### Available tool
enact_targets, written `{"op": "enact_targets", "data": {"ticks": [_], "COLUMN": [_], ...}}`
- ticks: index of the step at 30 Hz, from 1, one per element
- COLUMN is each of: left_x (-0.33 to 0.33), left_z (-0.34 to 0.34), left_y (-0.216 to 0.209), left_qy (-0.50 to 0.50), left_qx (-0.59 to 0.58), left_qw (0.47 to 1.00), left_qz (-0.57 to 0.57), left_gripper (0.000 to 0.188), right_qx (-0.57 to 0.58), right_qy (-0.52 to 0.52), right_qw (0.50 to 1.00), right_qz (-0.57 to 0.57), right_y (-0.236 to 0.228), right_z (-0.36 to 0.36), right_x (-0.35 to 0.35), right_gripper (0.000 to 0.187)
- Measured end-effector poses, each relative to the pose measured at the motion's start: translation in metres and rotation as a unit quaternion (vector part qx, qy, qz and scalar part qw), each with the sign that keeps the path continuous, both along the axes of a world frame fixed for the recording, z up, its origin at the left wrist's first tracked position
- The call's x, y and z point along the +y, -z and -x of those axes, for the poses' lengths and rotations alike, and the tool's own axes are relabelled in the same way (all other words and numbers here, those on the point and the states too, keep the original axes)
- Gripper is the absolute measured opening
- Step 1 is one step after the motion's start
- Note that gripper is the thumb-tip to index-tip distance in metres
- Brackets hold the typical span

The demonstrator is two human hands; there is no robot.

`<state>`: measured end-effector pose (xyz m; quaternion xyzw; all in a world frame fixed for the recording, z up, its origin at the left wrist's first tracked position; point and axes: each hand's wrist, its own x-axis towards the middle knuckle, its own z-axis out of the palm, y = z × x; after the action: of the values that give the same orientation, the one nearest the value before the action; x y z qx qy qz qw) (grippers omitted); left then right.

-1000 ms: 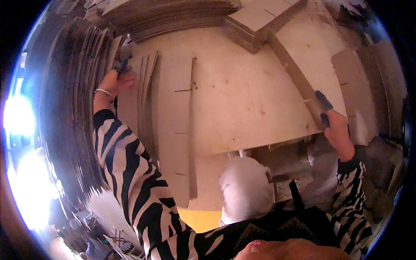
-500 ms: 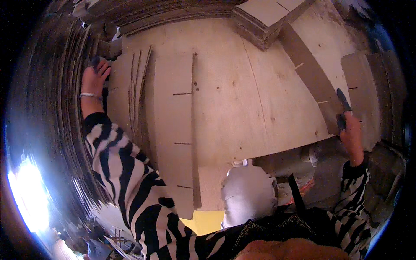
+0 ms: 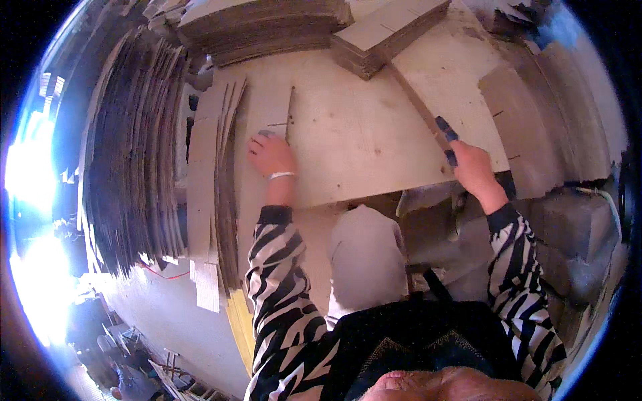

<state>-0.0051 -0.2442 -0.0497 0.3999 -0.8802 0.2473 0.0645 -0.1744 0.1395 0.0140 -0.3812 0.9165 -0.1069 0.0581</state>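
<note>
My left hand (image 3: 273, 159) rests on a flat brown cardboard strip (image 3: 271, 100) with short slits along one edge. Its fingers are bent and close together; the thumb is hidden, so whether they grip the strip cannot be told. Dark covers show on fingertips of both hands. On the right, my right hand (image 3: 473, 172) holds the near end of another cardboard strip (image 3: 418, 103) between index finger and thumb. That strip slants away toward a stack of slit cardboard pieces (image 3: 391, 30) and looks narrow, as if tilted on edge. Both lie over a pale plywood tabletop (image 3: 354, 134).
Several thin cardboard pieces (image 3: 227, 147) lean left of the strip. A tall cardboard stack (image 3: 134, 154) stands farther left, with more at the back (image 3: 267, 33) and a pile at right (image 3: 528, 120). A leg in grey (image 3: 368, 260) is below the table's front edge.
My left hand has come from the far-left cardboard onto the slit strip. My right hand has moved leftward, and its strip now looks narrower. The whole view has shifted.
</note>
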Motion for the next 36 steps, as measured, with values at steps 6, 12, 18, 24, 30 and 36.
{"op": "enact_targets", "data": {"ticks": [6,12,18,24,30,36], "left_x": [0.003,0.032,0.096,0.137,0.154,0.185], "left_z": [0.006,0.013,0.063,0.071,0.063,0.064], "left_y": [0.004,-0.042,0.022,0.014,-0.002,-0.052], "left_qy": [0.037,0.053,0.132,0.221,0.265,0.248], "left_qx": [0.012,0.073,0.261,0.265,0.265,0.189], "left_qw": [0.999,0.982,0.801,0.771,0.766,0.762], "left_qz": [-0.017,-0.164,-0.522,-0.535,-0.522,-0.568], "left_gripper": [0.02,0.025,0.029,0.026,0.021,0.021], "right_qx": [0.005,0.066,0.097,0.12,0.119,0.052], "right_qy": [-0.01,-0.055,-0.143,-0.152,-0.168,-0.13], "right_qw": [1.0,0.978,0.938,0.955,0.956,0.981], "right_qz": [0.004,0.191,0.301,0.225,0.21,0.137], "right_y": [-0.004,-0.003,-0.019,0.023,0.027,0.024], "right_z": [0.001,0.0,-0.017,-0.007,-0.007,-0.006], "right_x": [-0.001,-0.008,-0.015,-0.023,-0.028,-0.027], "right_gripper": [0.026,0.024,0.024,0.014,0.023,0.029]}}
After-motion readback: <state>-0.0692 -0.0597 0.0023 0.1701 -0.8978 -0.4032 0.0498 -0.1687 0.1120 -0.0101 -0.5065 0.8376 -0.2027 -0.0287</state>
